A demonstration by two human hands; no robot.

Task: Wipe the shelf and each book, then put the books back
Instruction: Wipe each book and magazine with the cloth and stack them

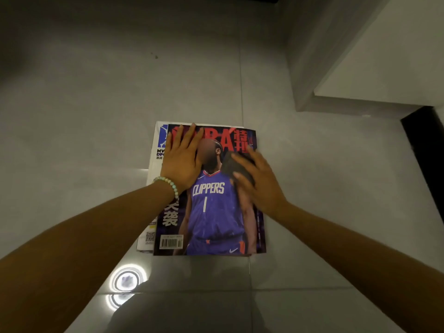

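Mid-task, I judge: on the floor [96, 116], the flat, straight-fingered left hand [181, 162] steadies the top magazine [211, 212] while the right hand [262, 186] grips a dark cloth [236, 167] against its cover (the books [153, 164] beneath apparently await reshelving).

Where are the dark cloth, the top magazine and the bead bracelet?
dark cloth [235, 166]: head view, its exposed middle.
top magazine [211, 212]: head view, the cover's jersey.
bead bracelet [171, 184]: head view, beads atop wrist.

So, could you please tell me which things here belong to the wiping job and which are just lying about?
Job: top magazine, pressed flat by left hand; dark cloth, gripped by right hand; white magazine underneath.
Just there: bead bracelet; tiled floor; white unit, possibly the shelf.
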